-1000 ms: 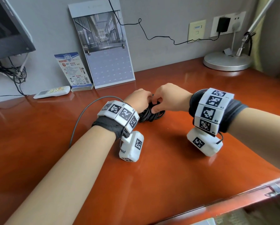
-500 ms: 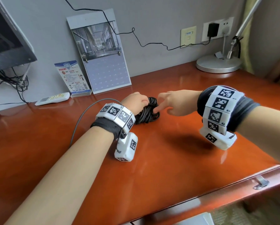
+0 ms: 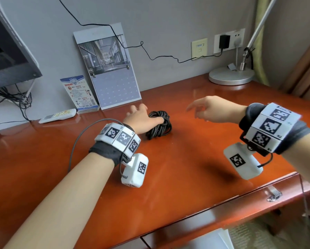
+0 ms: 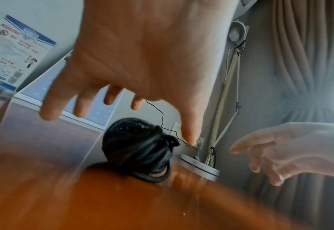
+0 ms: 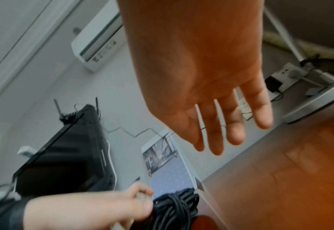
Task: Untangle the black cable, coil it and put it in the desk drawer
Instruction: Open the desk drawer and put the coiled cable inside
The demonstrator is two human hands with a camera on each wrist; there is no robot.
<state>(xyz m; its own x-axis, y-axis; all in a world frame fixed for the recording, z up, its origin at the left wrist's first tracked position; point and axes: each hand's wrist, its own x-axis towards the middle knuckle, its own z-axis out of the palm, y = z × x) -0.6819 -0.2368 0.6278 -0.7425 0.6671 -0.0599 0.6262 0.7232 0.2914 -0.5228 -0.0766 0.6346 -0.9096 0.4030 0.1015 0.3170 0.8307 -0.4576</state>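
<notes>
Black cable (image 3: 158, 125), already wound into a tight bundle, lies on the counter (image 3: 186, 177) in front of the calendar (image 3: 113, 78). To move it well, close the fingers round the whole bundle (not one loop) so the coil stays together on the way to the drawer (image 3: 269, 194). The left hand (image 3: 141, 117) hovers over it, fingers spread and released, thumb at the coil. The right hand (image 3: 211, 109) hangs well apart, relaxed and empty.

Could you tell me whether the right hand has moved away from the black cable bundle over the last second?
Yes. The right hand has come off the black cable bundle and pulled back to the right, toward the lamp base, now open above the desk.
</notes>
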